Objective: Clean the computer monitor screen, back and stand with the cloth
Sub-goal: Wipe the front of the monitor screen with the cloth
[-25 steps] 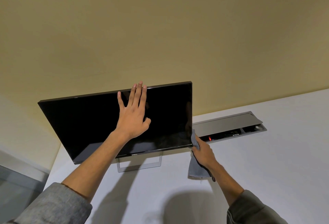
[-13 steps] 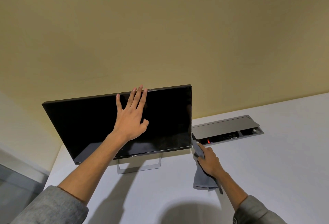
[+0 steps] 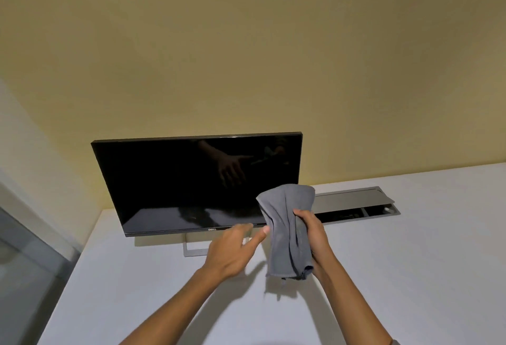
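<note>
White table (image 3: 383, 276), yellow wall: dark Dell monitor (image 3: 191, 180) upright.
Right hand (image 3: 312, 235) grips bunched grey cloth (image 3: 287, 229); left hand (image 3: 232, 251) loose, fingers extended, empty.

Right hand (image 3: 315, 238) grips grey cloth (image 3: 287, 232); left hand (image 3: 232, 251) near, before monitor (image 3: 191, 180).

Head view, single camera: worn high, facing forward and down. Near the desk (image 3: 383, 276); monitor (image 3: 191, 180) and wall (image 3: 246, 43) ahead.

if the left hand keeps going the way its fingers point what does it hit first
Most likely the grey cloth held in the right hand; the left hand has its fingertips close beside it, though depth is unclear.
</note>
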Available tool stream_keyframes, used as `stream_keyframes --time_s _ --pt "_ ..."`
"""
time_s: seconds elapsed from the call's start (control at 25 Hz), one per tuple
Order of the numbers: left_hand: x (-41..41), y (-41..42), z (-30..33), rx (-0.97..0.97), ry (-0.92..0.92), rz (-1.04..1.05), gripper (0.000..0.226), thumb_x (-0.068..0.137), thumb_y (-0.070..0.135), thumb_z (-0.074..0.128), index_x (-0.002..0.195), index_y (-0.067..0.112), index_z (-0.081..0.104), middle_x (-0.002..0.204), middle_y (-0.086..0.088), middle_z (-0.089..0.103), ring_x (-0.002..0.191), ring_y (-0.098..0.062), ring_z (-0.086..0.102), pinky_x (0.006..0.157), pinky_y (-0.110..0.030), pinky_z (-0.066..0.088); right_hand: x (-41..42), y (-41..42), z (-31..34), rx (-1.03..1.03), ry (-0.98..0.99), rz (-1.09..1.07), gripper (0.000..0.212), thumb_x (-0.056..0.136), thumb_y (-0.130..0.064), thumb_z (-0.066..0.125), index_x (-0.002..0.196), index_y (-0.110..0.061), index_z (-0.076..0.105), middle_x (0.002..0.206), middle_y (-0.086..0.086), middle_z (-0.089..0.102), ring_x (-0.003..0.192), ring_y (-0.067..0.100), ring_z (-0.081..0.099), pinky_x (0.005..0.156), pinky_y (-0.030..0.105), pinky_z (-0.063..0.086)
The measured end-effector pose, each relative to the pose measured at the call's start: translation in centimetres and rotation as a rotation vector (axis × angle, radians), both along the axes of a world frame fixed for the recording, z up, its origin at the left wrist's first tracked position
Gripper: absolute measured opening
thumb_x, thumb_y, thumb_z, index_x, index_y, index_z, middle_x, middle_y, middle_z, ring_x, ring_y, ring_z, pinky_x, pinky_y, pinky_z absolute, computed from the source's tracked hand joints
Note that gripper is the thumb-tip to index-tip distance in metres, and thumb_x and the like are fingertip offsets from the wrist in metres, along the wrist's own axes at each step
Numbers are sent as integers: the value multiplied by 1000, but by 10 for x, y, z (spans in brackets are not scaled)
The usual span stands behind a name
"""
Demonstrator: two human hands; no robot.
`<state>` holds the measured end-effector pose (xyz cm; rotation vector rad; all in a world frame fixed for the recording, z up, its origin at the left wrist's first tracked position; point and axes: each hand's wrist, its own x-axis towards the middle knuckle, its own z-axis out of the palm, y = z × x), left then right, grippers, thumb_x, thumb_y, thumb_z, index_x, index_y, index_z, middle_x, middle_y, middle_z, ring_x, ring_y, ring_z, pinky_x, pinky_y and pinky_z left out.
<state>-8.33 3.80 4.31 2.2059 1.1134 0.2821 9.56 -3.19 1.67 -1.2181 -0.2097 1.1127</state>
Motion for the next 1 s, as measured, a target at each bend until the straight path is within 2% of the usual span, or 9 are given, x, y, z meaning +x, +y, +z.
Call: stream_keyframes --time_s 0.12,0.2,0.28,0.36,0.44,0.56,0.68,0.8,1.0 --pt "4 -18 18 -695 -375 -12 42 84 74 33 104 48 60 112 22 67 100 -1 62 95 -30 43 -22 10 7 -21 86 83 95 46 -48 86 126 -4 58 121 28 58 102 36 60 91 45 50" --pt "5 -18 20 -882 -593 56 34 90 58 44 111 38 62 106 12 72 101 -9 67 96 -34 48 -35 14 9 -7 102 120 97 47 -49 85 129 -4 56 125 30 55 111 38 59 98 48 48" --pt "2 -13 20 -889 -698 127 33 92 45 53 116 25 63 105 3 73 101 -16 68 93 -36 51 -44 17 13 -4 182 168 90 53 -46 84 128 -4 58 125 28 56 114 39 58 99 50 47" --pt "-6 -5 19 -874 -742 181 36 92 43 54 119 21 61 106 0 73 101 -18 69 92 -38 53 -49 19 22 4 218 198 80 61 -42 82 126 -3 58 112 22 62 102 34 62 89 44 52" --pt "-16 4 16 -881 -771 209 36 95 43 50 120 19 59 107 -2 73 102 -21 69 93 -41 52 -53 21 29 -5 160 226 47 82 -36 66 117 -5 61 95 14 68 85 29 65 77 38 53" --pt "-33 13 20 -833 -829 289 31 97 39 48 116 18 61 100 -2 74 95 -20 71 79 -35 56 -67 26 33 25 100 266 33 93 -24 56 117 -3 64 107 19 69 96 33 67 88 44 53" --pt "-53 22 24 -757 -853 415 26 97 38 50 111 19 62 90 3 75 83 -16 72 65 -29 56 -80 42 35 -24 -216 256 22 93 -16 56 111 -8 65 113 15 68 101 31 66 76 37 55" --pt "-78 31 29 -839 -928 430 21 93 30 60 109 17 62 92 -3 75 85 -21 72 71 -36 56 -98 61 47 -94 -440 285 14 94 -16 56 102 -10 65 105 10 68 94 24 66 67 28 50" --pt "-116 50 35 -758 -983 583 22 84 23 72 102 19 60 93 -6 72 84 -25 71 67 -36 57 -132 99 68 -104 -902 404 27 91 -26 62 118 -23 57 108 -4 67 104 15 64 84 30 54"
